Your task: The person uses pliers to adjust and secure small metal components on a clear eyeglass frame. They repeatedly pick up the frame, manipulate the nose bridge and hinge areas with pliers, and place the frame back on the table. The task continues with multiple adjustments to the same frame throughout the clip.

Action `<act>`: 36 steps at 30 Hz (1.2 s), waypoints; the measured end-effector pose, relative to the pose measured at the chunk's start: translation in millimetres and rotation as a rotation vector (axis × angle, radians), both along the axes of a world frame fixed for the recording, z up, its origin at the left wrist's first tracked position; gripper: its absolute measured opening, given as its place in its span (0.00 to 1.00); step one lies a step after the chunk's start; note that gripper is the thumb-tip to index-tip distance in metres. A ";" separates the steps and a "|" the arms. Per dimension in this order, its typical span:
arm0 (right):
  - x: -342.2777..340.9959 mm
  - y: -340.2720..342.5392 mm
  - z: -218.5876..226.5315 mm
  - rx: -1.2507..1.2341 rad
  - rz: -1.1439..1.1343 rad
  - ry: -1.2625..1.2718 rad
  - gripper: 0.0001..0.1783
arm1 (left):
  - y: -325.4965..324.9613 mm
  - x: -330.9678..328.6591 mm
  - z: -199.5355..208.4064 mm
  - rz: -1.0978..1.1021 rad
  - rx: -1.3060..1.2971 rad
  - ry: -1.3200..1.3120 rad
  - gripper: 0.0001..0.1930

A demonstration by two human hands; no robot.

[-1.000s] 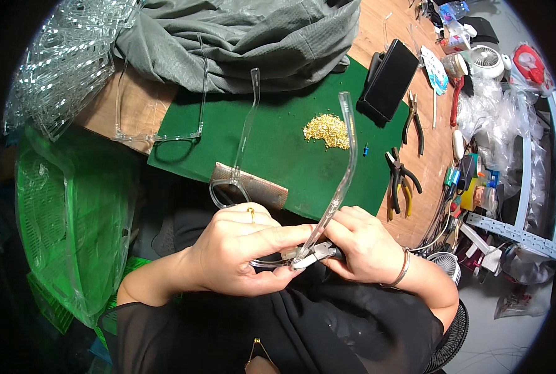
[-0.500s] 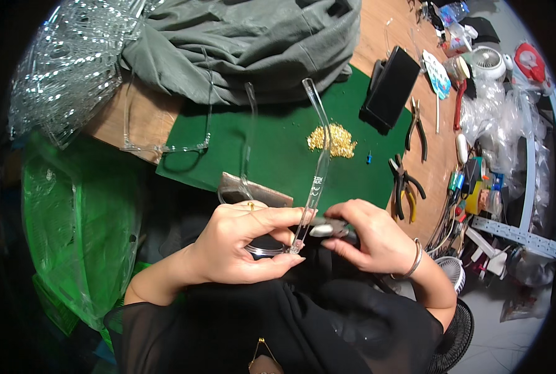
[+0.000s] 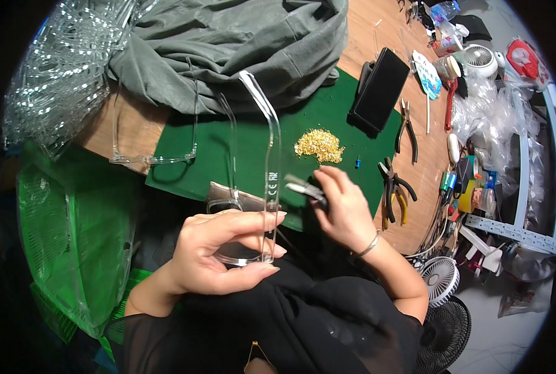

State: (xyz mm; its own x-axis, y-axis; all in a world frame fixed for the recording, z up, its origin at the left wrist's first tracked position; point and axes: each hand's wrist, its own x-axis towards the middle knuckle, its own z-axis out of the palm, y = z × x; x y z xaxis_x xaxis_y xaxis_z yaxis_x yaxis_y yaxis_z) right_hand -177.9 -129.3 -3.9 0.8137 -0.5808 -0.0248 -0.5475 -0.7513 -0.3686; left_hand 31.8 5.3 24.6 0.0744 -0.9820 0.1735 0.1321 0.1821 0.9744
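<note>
My left hand (image 3: 212, 252) pinches a clear plastic glasses frame (image 3: 272, 146) near its hinge. One temple arm stands up past my fingers, and the other rises farther left. Over the green mat (image 3: 290, 215), my right hand (image 3: 346, 209) grips pliers (image 3: 304, 187), whose metal jaws with a pale pad point left, apart from the frame. The handles are mostly hidden in my palm. Beyond that hand lies a heap of small gold-coloured parts (image 3: 318, 144), perhaps hinges or screws. A brownish block (image 3: 248, 199) sits at the mat's near edge, partly behind the frame.
Another clear glasses frame (image 3: 155, 160) rests at the mat's left edge. Many more frames (image 3: 60, 87) are piled far left, beside a grey cloth (image 3: 228, 50). Rightward lie a black phone (image 3: 381, 90), two more pliers (image 3: 406, 134) and a small blue-handled piece (image 3: 357, 163).
My right hand with the pliers has moved away from the frame, up and left toward the gold heap. My left hand has shifted slightly left with the frame. The whole view has shifted slightly.
</note>
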 end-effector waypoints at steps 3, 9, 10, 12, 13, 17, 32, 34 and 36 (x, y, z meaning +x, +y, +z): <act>-5.3 -17.5 2.8 0.054 -0.148 -0.088 0.12 | -4.9 -5.2 -2.9 0.010 -0.030 -0.022 0.25; 1.5 -28.6 -31.1 0.025 -0.263 -0.100 0.08 | -9.9 -15.4 -14.4 0.047 -0.075 -0.025 0.26; 0.2 -28.0 -31.8 0.022 -0.251 -0.090 0.08 | -8.6 -13.0 -15.9 0.047 -0.082 -0.034 0.26; -1.9 -28.2 -31.7 0.014 -0.222 -0.069 0.08 | -6.3 -9.0 -18.1 0.051 -0.096 -0.051 0.25; -2.2 -28.4 -32.0 0.030 -0.224 -0.042 0.09 | -4.9 -10.7 -20.3 0.060 -0.081 -0.019 0.25; 2.8 -25.6 -37.0 0.007 -0.265 -0.042 0.10 | -11.1 -15.7 -20.0 0.067 -0.088 -0.035 0.26; 31.3 23.4 48.7 0.455 0.222 -0.799 0.05 | -5.7 -27.1 1.8 0.104 -0.055 -0.127 0.28; 31.7 23.3 40.4 0.484 0.270 -0.846 0.05 | -1.7 -28.7 1.1 0.138 -0.063 -0.136 0.28; 30.3 21.8 38.8 0.466 0.318 -0.852 0.06 | 0.7 -28.6 -1.8 0.132 -0.079 -0.175 0.28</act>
